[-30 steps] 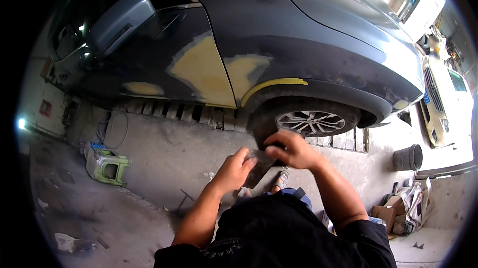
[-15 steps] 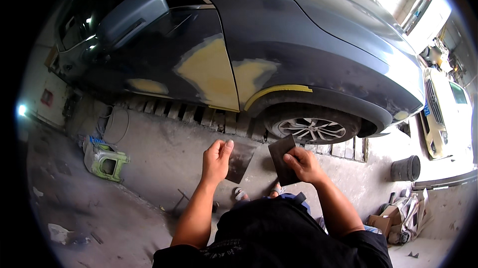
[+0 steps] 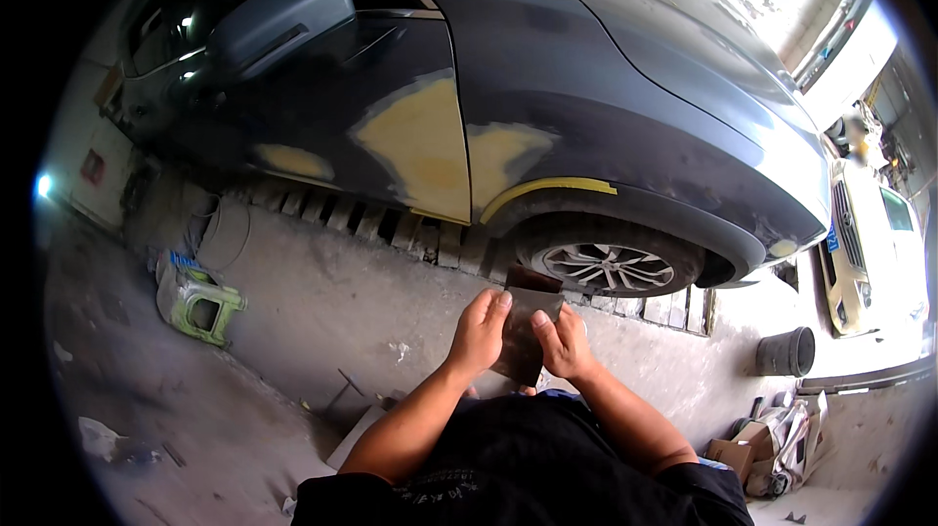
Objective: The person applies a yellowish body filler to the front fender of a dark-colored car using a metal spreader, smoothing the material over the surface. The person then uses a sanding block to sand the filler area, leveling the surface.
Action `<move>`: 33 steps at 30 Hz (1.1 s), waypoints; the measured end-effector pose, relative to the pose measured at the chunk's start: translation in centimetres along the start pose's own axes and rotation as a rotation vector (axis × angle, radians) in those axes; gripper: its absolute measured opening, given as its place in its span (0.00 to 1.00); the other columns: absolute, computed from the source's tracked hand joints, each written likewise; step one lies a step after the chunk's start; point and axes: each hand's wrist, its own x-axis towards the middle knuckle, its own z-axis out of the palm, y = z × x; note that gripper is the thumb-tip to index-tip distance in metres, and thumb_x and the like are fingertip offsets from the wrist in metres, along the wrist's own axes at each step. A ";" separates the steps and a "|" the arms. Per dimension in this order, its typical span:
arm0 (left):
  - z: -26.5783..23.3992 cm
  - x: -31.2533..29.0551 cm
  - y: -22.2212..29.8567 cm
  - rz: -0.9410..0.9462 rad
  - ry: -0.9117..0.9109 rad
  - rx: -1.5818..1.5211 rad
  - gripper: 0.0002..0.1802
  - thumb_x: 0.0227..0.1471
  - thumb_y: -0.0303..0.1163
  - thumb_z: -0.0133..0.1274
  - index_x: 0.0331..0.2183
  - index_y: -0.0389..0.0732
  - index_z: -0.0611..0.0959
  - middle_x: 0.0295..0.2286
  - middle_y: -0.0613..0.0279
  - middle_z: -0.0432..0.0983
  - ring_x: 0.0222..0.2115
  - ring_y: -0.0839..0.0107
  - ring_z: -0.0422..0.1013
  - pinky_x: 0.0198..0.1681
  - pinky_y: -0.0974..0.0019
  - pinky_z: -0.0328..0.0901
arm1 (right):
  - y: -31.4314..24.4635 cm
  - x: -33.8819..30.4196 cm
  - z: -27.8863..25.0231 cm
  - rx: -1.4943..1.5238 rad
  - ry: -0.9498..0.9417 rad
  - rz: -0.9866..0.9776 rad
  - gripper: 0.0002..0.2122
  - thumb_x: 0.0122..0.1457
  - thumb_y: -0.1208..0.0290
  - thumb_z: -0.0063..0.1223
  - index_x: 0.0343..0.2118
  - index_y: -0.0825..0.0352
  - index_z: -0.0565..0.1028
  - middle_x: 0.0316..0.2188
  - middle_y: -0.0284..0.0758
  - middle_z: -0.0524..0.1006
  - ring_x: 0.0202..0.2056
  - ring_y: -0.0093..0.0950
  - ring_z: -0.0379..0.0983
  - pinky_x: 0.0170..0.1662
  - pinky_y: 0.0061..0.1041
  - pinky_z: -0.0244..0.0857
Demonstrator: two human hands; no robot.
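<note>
In front of my body, both hands meet at dark, thin sandpaper [image 3: 520,323] that looks folded or overlapped, with a brownish inner face at its top. My left hand [image 3: 477,333] is closed on its left edge, thumb on the front. My right hand [image 3: 565,342] pinches the right side, with the thumb pressed on the face and the fingers partly hidden behind. Beyond stands a dark grey car [image 3: 547,67] with yellowish filler patches [image 3: 420,150] on its door and fender. Yellow tape [image 3: 552,186] runs along part of the wheel arch.
The car's front wheel [image 3: 611,267] stands just beyond my hands. A green and white stool [image 3: 200,306] lies at left on the concrete floor. At right are a dark bucket [image 3: 786,353], cardboard boxes [image 3: 733,458] and another, light-coloured car [image 3: 860,252].
My hands, each holding a separate dark sheet before, have come together. The sheets now overlap between them. The view has shifted slightly.
</note>
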 end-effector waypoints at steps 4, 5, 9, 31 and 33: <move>-0.4 -0.6 -0.2 -0.112 -0.113 -0.121 0.11 0.62 0.35 0.45 0.30 0.39 0.74 0.23 0.74 0.66 0.23 0.83 0.63 0.27 0.77 0.61 | 0.7 0.8 -0.7 0.062 0.117 -0.048 0.11 0.63 0.70 0.39 0.36 0.72 0.72 0.28 0.43 0.71 0.29 0.40 0.67 0.34 0.32 0.61; -0.4 -1.0 0.2 -0.188 -0.147 -0.192 0.11 0.61 0.35 0.46 0.31 0.39 0.74 0.23 0.73 0.67 0.22 0.82 0.65 0.26 0.77 0.63 | 0.7 1.0 -0.9 0.109 0.156 -0.025 0.11 0.63 0.69 0.39 0.35 0.72 0.72 0.27 0.41 0.71 0.27 0.35 0.67 0.33 0.29 0.61; -1.5 -1.8 0.4 -0.292 -0.291 -0.236 0.11 0.61 0.35 0.46 0.33 0.38 0.75 0.22 0.65 0.73 0.20 0.76 0.71 0.23 0.72 0.69 | -0.1 1.8 -2.2 0.227 0.280 0.112 0.14 0.66 0.64 0.37 0.36 0.70 0.72 0.25 0.28 0.71 0.27 0.18 0.64 0.31 0.19 0.58; 0.7 -0.6 -3.3 -0.295 -0.090 -0.306 0.44 0.59 0.61 0.32 0.60 0.33 0.56 0.58 0.47 0.56 0.60 0.57 0.54 0.61 0.55 0.50 | 1.3 2.2 -6.9 0.718 0.362 0.311 0.14 0.61 0.63 0.51 0.41 0.70 0.73 0.32 0.33 0.77 0.32 0.22 0.74 0.37 0.23 0.69; 1.7 0.5 -1.6 -0.437 -0.196 -0.687 0.47 0.56 0.66 0.30 0.60 0.35 0.57 0.58 0.48 0.58 0.58 0.57 0.56 0.61 0.55 0.51 | 1.7 1.2 -6.0 0.664 0.136 0.358 0.15 0.61 0.62 0.52 0.43 0.70 0.73 0.32 0.31 0.77 0.32 0.19 0.72 0.36 0.20 0.67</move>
